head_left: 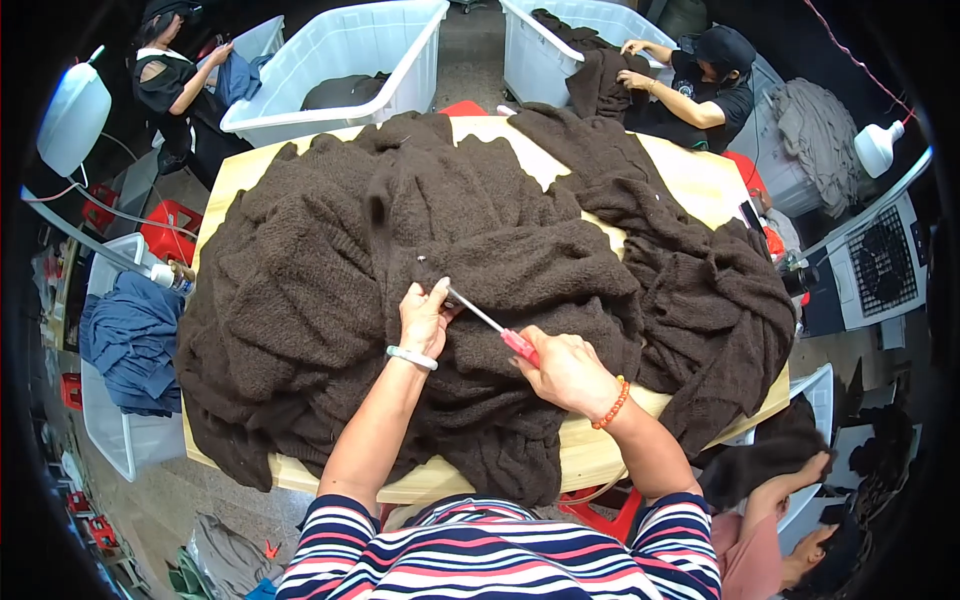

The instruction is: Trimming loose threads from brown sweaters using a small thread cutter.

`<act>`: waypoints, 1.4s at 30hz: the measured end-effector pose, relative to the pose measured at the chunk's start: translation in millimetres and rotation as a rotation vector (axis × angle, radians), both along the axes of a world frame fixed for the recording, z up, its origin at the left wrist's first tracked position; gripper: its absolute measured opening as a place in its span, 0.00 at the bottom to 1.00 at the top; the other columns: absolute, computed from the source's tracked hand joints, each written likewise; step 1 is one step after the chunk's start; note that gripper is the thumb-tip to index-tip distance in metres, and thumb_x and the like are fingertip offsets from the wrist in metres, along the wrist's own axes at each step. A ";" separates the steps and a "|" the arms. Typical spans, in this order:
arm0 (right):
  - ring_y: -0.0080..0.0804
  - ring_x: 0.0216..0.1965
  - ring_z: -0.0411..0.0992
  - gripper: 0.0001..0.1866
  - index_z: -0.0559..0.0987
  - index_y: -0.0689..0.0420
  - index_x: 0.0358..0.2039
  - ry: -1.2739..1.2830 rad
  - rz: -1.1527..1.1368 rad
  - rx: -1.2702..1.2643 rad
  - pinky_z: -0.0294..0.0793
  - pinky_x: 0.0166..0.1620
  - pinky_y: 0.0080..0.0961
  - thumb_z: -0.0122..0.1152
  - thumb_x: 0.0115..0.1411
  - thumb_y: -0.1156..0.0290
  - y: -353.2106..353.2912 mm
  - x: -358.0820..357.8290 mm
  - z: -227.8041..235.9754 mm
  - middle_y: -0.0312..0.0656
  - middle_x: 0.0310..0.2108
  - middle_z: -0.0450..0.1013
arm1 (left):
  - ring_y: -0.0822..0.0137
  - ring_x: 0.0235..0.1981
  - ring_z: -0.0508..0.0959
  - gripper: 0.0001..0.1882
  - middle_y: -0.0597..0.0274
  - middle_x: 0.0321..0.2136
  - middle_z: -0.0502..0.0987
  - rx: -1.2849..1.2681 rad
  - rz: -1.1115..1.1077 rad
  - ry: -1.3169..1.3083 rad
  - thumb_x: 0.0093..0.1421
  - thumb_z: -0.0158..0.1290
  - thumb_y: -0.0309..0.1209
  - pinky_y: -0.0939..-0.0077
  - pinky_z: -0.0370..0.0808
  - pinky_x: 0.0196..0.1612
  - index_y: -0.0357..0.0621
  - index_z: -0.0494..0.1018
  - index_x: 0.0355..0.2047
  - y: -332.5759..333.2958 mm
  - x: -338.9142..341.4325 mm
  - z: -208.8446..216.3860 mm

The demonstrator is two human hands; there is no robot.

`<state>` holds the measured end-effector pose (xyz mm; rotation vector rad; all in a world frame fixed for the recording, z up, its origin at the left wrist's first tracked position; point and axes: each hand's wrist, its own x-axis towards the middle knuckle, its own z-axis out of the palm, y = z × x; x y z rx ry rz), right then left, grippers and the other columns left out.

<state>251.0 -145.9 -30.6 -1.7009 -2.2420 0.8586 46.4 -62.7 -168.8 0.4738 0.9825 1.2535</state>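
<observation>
A large heap of dark brown knit fabric (300,270) is bunched up in front of me. My left hand (425,325) is closed in a pinch on a fold of it, near the heap's middle. In my right hand (568,372) is a red-handled tool (519,346) with a long thin metal shaft, gripped by its handle. The shaft slants up and left, and its far end meets the fabric beside my left fingertips. That end is too small to make out, so I cannot tell its exact kind.
Under the heap is a pale wooden table (590,450); more brown knit (715,300) lies on its right. White bins (410,75) stand beyond, and a bin with blue cloth (135,335) is at left. Co-workers handle cloth at far left, far right and lower right. Lamps (75,120) flank the table.
</observation>
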 end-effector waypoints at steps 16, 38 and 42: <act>0.59 0.35 0.74 0.13 0.73 0.55 0.42 0.075 -0.115 -0.053 0.74 0.38 0.46 0.60 0.59 0.64 -3.2 19.3 -20.7 0.55 0.28 0.75 | 0.56 0.44 0.79 0.13 0.52 0.46 0.77 -0.011 -0.070 -0.291 0.67 0.50 0.35 0.60 0.81 0.45 0.42 0.67 0.47 7.9 -16.3 14.8; 0.48 0.31 0.76 0.13 0.74 0.62 0.44 0.357 -0.196 0.114 0.75 0.37 0.32 0.61 0.59 0.72 -6.6 94.1 -23.5 0.51 0.33 0.76 | 0.72 0.38 0.77 0.10 0.68 0.36 0.76 -0.057 -0.261 -0.108 0.62 0.57 0.29 0.56 0.80 0.46 0.43 0.71 0.42 30.9 87.9 29.2; 0.56 0.31 0.74 0.15 0.75 0.56 0.43 0.082 -0.172 -0.028 0.74 0.34 0.40 0.63 0.57 0.65 -28.0 96.8 2.3 0.52 0.26 0.75 | 0.64 0.43 0.79 0.14 0.60 0.42 0.78 0.006 -0.184 -0.043 0.61 0.58 0.34 0.60 0.81 0.43 0.40 0.73 0.44 33.1 91.2 32.8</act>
